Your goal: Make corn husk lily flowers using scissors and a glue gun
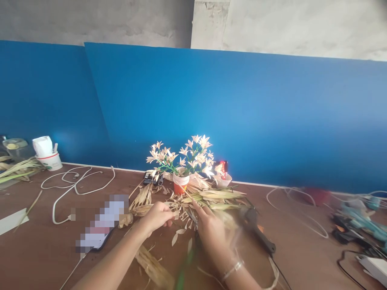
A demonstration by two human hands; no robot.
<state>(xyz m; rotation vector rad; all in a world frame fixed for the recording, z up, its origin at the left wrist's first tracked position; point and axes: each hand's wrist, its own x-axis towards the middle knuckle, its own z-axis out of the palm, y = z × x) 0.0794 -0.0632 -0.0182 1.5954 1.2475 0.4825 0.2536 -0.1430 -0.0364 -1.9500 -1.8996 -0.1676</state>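
Observation:
My left hand (pixel 160 217) is closed, its thumb and fingers pinching a small piece of dried husk (pixel 175 214). To the right, my right hand (pixel 209 225) is closed around what looks like scissors; grey blades show by the fingers, and the handles are mostly hidden. Pale cut petals (pixel 178 235) lie on the table between and below the hands. Just beyond them stands an orange and white paper cup (pixel 181 185) holding pale husk flowers (pixel 199 155) on green stems. Dried husks (pixel 223 195) are heaped around the cup.
A black corded tool (pixel 258 231) lies right of my right hand. At left are a phone (pixel 104 225) with a blurred screen, a white cable (pixel 72 185) and a white tub (pixel 50 161). Cables and tools (pixel 359 225) clutter the right. A blue partition (pixel 226 108) backs the table.

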